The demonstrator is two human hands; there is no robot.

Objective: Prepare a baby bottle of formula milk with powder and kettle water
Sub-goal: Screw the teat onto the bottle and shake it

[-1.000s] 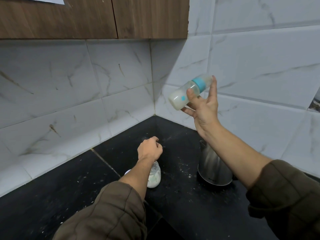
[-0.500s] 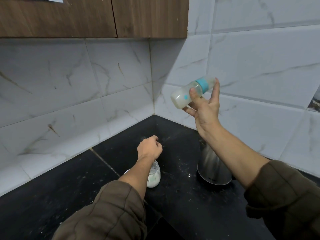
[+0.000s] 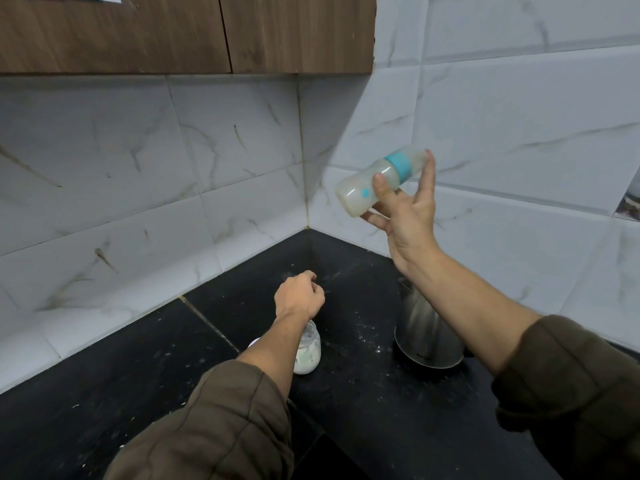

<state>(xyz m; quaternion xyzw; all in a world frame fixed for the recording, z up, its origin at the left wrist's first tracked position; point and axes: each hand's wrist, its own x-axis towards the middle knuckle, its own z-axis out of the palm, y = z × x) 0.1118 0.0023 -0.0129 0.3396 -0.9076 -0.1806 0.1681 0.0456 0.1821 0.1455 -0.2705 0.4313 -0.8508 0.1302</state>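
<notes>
Right arm is stretched out and raised, forearm angled up over the kettle (image 3: pixel 426 337), olive sleeve (image 3: pixel 568 386) pushed back to about mid-forearm. The right hand (image 3: pixel 408 216) pinches the baby bottle (image 3: pixel 374 181) between thumb and fingers, with one finger stretched up along the cap end. The bottle sits high above the kettle and a bit to its left. It's tipped nearly flat, base pointing down-left and the teal ring end up-right. There's cloudy whitish milk inside.

Left arm reaches forward low, to the left of the kettle. The left hand (image 3: pixel 299 299) is curled into a fist, knuckles up, with nothing showing in it. Can't tell if it's touching the black countertop (image 3: pixel 104 393) or just hovering. The forearm crosses right over a small glass jar (image 3: pixel 309 353) of white powder, which stands upright on the counter just left of the kettle, with a gap between the two.

Room-wise, the two tiled walls (image 3: pixel 207 168) meet in a corner behind the kettle, and the wooden cabinet (image 3: pixel 173 29) hangs well above and to the left. Left of the jar there's a long stretch of counter speckled with white bits. The counter's front edge cuts in just below the sleeves, nearer than the kettle.
</notes>
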